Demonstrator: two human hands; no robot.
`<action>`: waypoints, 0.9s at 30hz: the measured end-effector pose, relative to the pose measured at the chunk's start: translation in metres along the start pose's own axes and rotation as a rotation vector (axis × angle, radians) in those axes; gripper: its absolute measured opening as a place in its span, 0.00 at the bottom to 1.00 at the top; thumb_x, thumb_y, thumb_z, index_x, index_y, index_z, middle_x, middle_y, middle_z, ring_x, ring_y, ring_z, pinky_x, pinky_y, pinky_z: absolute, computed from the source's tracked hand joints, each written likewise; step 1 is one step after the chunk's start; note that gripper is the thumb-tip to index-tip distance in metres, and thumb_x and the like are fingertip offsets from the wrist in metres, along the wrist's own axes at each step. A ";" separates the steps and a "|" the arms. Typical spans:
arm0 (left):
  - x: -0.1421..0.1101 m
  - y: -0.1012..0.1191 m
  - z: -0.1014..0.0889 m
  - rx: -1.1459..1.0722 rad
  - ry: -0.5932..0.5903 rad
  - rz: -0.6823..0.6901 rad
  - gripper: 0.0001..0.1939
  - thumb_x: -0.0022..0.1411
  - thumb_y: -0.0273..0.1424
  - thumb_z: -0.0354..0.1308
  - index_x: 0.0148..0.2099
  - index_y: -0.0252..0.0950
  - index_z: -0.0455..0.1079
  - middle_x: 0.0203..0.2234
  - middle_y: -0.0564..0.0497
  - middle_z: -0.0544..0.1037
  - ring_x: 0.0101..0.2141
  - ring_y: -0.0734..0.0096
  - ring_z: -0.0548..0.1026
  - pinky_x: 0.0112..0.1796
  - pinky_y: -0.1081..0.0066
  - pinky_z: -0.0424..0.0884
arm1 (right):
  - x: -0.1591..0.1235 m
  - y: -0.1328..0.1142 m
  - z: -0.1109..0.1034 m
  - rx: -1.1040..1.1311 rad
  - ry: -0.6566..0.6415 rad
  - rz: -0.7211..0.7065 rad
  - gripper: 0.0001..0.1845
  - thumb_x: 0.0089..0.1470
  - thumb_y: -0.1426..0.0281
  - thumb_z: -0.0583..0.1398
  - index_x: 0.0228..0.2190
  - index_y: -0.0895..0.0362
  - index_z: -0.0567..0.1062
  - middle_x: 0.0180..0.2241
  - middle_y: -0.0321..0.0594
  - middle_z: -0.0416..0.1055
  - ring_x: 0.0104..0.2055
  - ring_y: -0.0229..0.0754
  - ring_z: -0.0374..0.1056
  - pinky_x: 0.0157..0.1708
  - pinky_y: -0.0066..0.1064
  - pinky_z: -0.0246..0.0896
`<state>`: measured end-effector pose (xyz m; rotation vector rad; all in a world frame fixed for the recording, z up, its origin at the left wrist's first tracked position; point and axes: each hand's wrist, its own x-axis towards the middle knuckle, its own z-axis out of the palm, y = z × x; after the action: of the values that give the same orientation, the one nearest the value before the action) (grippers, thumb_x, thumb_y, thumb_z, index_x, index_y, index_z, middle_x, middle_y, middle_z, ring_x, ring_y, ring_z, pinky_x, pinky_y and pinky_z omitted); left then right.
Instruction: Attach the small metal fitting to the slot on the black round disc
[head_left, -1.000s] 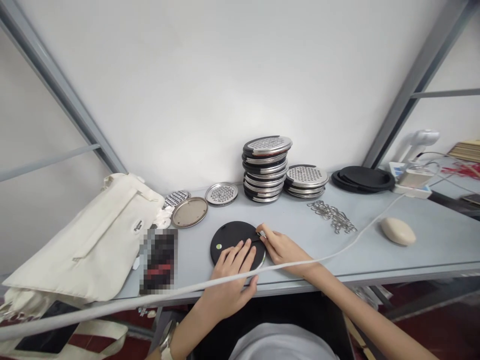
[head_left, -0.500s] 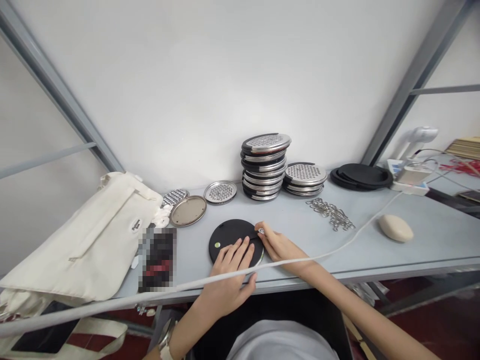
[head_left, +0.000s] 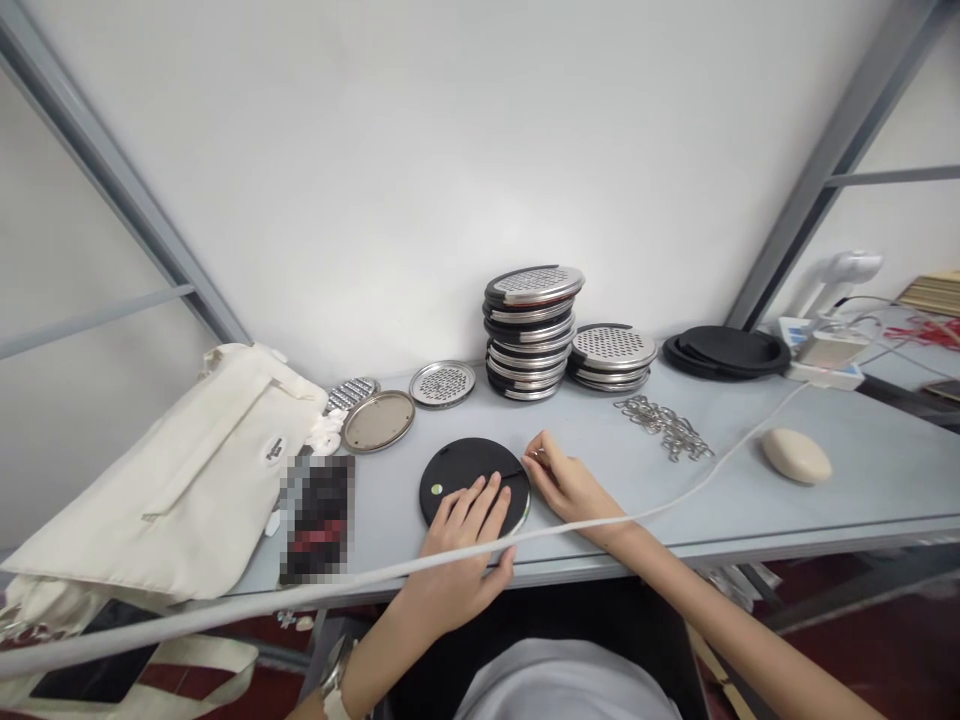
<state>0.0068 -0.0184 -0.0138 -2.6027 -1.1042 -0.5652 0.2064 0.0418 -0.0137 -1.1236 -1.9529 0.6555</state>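
Observation:
My left hand (head_left: 469, 530) lies with its fingers stretched out on a round black disc (head_left: 457, 462), pressing on its front part. The disc carries a small green and white sticker (head_left: 436, 490) and a narrow slit towards its right edge. Just beyond that edge, my right hand (head_left: 561, 478) is closed in a pinch. A small shiny metal piece (head_left: 538, 453) shows between its thumb and forefinger; the fingers hide most of it. Farther right lies a loose pile of metal clips (head_left: 667, 428).
Behind the disc stand a tall stack of round graters (head_left: 531, 345) and a shorter stack (head_left: 611, 350). Black trays (head_left: 724, 353) lie at the back right. A white cable (head_left: 585, 522) crosses before my hands. A cream bag (head_left: 180, 480) is at left, a beige oval object (head_left: 795, 457) at right.
My right hand has moved slightly right, off the disc's edge, still pinching the small metal piece. My left hand stays on the disc.

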 end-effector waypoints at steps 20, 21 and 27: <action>-0.001 0.000 0.000 0.006 -0.052 -0.010 0.28 0.65 0.32 0.47 0.65 0.30 0.52 0.63 0.43 0.55 0.60 0.55 0.57 0.55 0.58 0.58 | 0.005 0.012 -0.017 -0.132 0.175 -0.033 0.09 0.62 0.68 0.47 0.34 0.56 0.65 0.32 0.43 0.67 0.36 0.44 0.64 0.40 0.36 0.61; -0.001 -0.001 0.000 0.007 -0.055 -0.012 0.28 0.65 0.32 0.46 0.65 0.30 0.52 0.63 0.43 0.55 0.60 0.55 0.57 0.55 0.58 0.57 | 0.005 0.013 -0.025 -0.135 0.138 0.001 0.10 0.62 0.66 0.48 0.32 0.56 0.65 0.30 0.42 0.67 0.34 0.43 0.65 0.37 0.35 0.61; -0.001 0.000 0.001 0.002 -0.014 -0.018 0.29 0.64 0.34 0.49 0.65 0.31 0.53 0.62 0.43 0.58 0.59 0.57 0.59 0.54 0.59 0.59 | -0.009 0.017 -0.060 -0.323 -0.111 0.284 0.17 0.49 0.54 0.61 0.24 0.55 0.68 0.23 0.39 0.71 0.24 0.40 0.64 0.25 0.30 0.57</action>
<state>0.0063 -0.0186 -0.0154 -2.6012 -1.1333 -0.5506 0.2666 0.0449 0.0045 -1.6155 -2.0615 0.5705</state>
